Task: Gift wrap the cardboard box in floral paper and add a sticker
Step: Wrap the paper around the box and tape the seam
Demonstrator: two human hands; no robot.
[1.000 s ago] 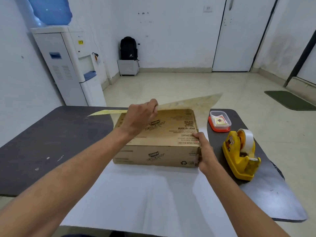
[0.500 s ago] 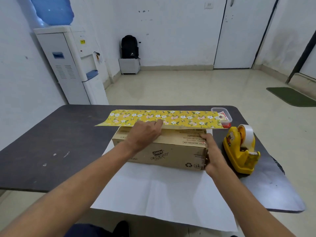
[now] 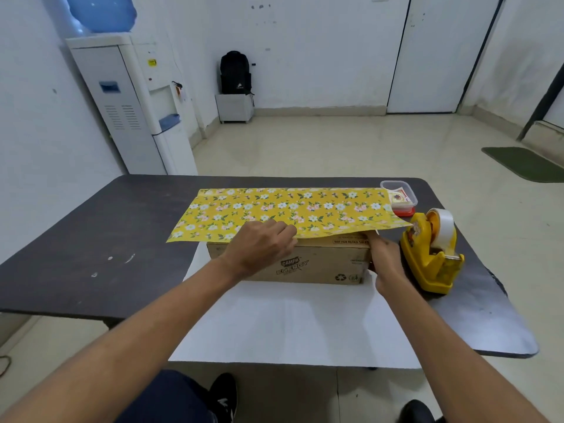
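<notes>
Floral paper (image 3: 283, 210) now covers your cardboard box (image 3: 317, 264), long way left to right. Left grip (image 3: 262, 245) pinches its near edge; right grip (image 3: 386, 261) presses the box end, fingers straight.

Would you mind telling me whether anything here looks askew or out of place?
The floral paper folded over the cardboard box lies slightly askew: its near edge slants, and its right corner overlaps the plastic container.

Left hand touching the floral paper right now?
Touching. In the head view the left hand has its fingers curled over the near edge of the floral paper, with no gap, on top of the cardboard box.
</notes>
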